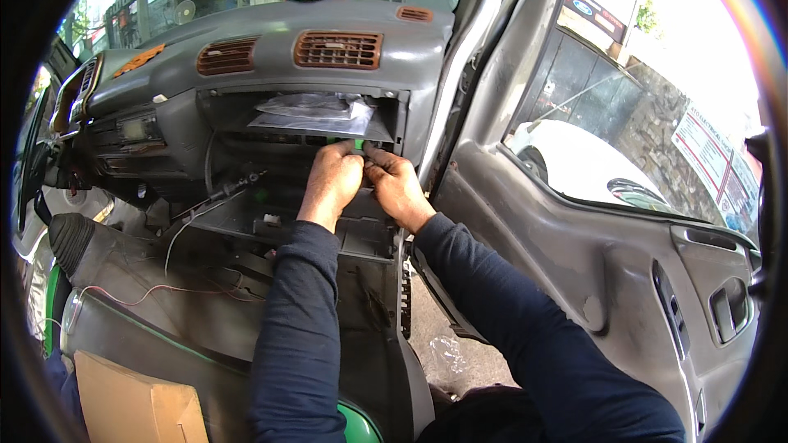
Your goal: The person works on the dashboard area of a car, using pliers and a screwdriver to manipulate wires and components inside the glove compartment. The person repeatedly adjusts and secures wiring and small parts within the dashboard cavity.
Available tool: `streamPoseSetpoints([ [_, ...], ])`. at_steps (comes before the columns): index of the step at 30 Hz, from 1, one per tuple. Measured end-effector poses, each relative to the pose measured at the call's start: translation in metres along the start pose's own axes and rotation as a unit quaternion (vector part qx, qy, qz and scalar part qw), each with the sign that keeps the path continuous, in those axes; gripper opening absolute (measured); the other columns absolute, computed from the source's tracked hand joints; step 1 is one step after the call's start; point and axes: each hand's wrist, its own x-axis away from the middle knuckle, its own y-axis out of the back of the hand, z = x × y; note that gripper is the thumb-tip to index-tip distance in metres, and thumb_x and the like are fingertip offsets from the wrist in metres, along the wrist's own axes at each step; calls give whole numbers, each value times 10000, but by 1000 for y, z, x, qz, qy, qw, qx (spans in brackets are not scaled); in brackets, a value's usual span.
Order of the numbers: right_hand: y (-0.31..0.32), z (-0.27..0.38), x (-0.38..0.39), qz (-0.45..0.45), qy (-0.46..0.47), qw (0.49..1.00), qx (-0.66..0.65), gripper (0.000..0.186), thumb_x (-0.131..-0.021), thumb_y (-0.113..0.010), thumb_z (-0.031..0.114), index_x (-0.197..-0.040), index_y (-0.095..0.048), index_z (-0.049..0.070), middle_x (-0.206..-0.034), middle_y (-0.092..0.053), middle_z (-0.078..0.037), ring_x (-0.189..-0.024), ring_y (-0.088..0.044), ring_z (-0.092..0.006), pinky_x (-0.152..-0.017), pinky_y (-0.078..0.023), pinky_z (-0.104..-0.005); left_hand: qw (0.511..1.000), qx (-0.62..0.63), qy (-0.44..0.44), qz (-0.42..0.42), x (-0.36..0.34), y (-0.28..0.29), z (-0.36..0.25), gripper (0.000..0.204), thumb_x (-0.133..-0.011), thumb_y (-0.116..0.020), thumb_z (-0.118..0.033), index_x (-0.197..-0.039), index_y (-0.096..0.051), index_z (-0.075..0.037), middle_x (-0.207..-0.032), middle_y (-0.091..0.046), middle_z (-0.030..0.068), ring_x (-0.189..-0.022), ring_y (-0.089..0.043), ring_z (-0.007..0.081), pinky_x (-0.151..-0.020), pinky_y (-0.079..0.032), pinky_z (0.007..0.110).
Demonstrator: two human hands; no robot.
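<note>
Both hands are raised together at the opening under the glove box shelf (377, 125) of a grey dashboard (271, 45). My left hand (331, 184) has its fingers bent inward, its fingertips beside a small green part (359, 144). Close against it, my right hand (397, 189) is closed, with the index finger reaching up to the same green part. What the fingers pinch is mostly hidden behind them. Clear plastic sleeves with papers (316, 111) lie on the shelf just above. Below the hands, the dark glove box lid (328, 230) hangs down.
A thin cable with a connector (234, 189) dangles left of the hands. Red and white wires (131, 299) cross the floor by the gear lever boot (72, 239). A cardboard box (135, 402) stands at lower left. The open door (566, 271) is on the right.
</note>
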Motion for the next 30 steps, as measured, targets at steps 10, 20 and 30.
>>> streamPoseSetpoints([
  [10,-42,20,-24,-263,-15,936,233,435,-826,-827,304,-918,-736,-111,-981,-722,-337,-989,-728,-459,-887,-567,-467,991,73,109,8,3,22,-7,314,-889,-503,-59,-1059,-763,-102,-680,-496,-44,-525,-321,83,-478,-250,291],
  [20,-55,44,-20,-300,-131,890,318,508,-802,-883,401,-998,-759,-51,-1066,-743,-281,-1050,-732,-409,-938,-566,-452,974,140,171,-51,4,49,-18,252,-919,-491,-126,-1024,-692,-16,-626,-428,-22,-485,-330,91,-432,-260,277],
  [30,-65,32,-24,-353,-88,885,291,474,-815,-876,346,-986,-738,-74,-1052,-731,-310,-1041,-725,-440,-937,-561,-465,996,-23,68,-51,-10,45,8,242,-895,-500,-108,-934,-662,67,-879,-606,231,-816,-583,311,-734,-440,402],
])
